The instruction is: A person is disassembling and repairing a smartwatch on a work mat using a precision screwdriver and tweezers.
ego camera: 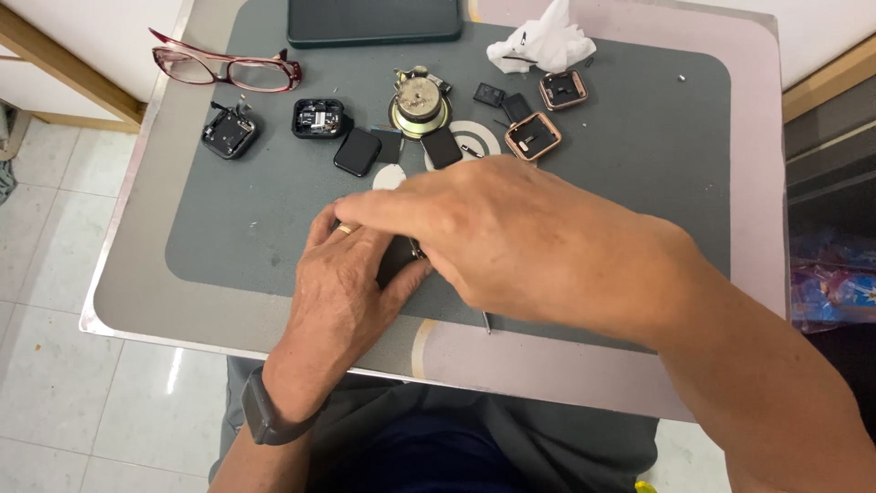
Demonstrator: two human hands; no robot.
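My left hand [345,285] rests on the grey mat [639,146], fingers closed around a small dark watch body [398,258] that is mostly hidden. A gold ring sits on one finger and a dark band on the wrist. My right hand [511,242] reaches across over the left hand, fingers stretched leftward and covering the dark watch body; I cannot tell whether it grips anything. A thin metal tool tip [487,322] pokes out beneath the right palm.
Beyond the hands lie dark watch cases [318,118], black screens [357,152], rose-gold watch frames [533,136], a round speaker magnet [420,102], crumpled tissue [540,44], red glasses [228,68] and a dark tablet [374,20]. The table edge is near my body.
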